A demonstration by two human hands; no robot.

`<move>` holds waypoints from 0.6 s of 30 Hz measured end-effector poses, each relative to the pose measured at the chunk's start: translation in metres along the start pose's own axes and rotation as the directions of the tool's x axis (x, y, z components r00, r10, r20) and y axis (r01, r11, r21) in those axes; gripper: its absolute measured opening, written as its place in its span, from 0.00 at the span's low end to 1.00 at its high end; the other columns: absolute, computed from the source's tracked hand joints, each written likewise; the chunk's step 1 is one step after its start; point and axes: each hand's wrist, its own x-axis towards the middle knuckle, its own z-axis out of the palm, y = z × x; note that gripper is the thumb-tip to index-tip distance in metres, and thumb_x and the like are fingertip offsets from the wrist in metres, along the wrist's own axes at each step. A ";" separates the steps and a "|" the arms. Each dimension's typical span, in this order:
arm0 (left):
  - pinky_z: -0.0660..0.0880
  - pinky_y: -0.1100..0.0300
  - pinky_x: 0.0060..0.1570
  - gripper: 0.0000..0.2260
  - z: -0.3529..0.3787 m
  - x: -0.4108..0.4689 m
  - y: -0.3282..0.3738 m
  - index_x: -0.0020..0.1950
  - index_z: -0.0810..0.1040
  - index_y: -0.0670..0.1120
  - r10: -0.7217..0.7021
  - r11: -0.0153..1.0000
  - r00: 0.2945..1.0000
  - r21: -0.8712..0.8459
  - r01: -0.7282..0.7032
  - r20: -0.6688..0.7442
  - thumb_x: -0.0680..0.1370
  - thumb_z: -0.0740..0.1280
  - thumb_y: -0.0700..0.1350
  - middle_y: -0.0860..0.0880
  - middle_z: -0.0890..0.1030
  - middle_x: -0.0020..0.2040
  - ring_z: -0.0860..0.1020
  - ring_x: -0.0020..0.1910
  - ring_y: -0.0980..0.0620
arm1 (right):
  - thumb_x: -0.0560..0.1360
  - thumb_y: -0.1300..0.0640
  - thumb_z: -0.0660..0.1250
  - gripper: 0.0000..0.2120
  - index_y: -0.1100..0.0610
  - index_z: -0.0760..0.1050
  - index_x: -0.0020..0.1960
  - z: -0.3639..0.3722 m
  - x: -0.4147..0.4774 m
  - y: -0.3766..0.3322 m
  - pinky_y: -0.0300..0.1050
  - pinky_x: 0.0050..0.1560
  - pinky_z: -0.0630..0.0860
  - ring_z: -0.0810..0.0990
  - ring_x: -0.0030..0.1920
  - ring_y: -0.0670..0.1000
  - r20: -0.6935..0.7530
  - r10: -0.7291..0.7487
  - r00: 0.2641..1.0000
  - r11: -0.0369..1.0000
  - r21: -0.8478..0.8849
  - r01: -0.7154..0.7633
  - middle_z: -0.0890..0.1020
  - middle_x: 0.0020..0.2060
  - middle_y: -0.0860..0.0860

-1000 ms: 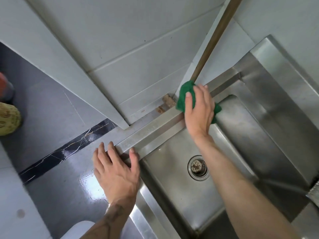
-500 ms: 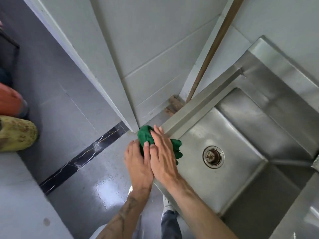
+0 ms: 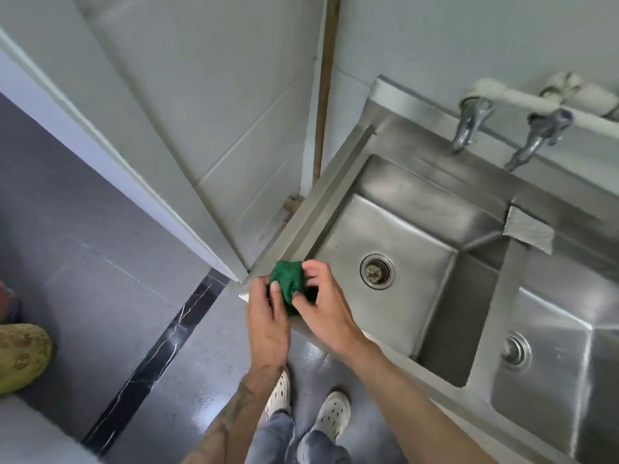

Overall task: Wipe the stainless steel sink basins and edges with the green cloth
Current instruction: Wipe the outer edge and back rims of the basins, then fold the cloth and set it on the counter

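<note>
The green cloth (image 3: pixel 288 283) is bunched up above the front left corner of the stainless steel sink (image 3: pixel 301 212). My left hand (image 3: pixel 268 316) grips it from the left, thumb over the cloth. My right hand (image 3: pixel 326 306) pinches it from the right, fingers curled on the fabric. The left basin (image 3: pixel 395 229) with its round drain (image 3: pixel 377 271) lies just right of my hands. A second basin (image 3: pixel 552 363) with its own drain sits at the right edge.
Two metal taps (image 3: pixel 469 128) on a white pipe hang over the sink's back rim. A tiled wall and a brown strip (image 3: pixel 323 95) border the sink's left side. My feet in white shoes (image 3: pixel 331 413) stand on the wet dark floor. A yellow-green object (image 3: pixel 20 356) lies far left.
My right hand dragged the cloth along the sink's left rim to its front corner. My left hand left the rim and joined it; both now hold the bunched cloth. The camera has turned right.
</note>
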 end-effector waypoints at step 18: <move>0.74 0.63 0.43 0.10 0.128 -0.214 0.191 0.51 0.73 0.53 0.376 0.926 0.607 -0.254 -0.281 0.700 0.88 0.56 0.50 0.62 0.79 0.43 0.77 0.42 0.60 | 0.78 0.56 0.72 0.26 0.45 0.71 0.74 -0.218 -0.314 0.019 0.42 0.62 0.77 0.83 0.59 0.49 -0.426 0.307 0.851 0.841 0.540 -0.033 0.85 0.57 0.51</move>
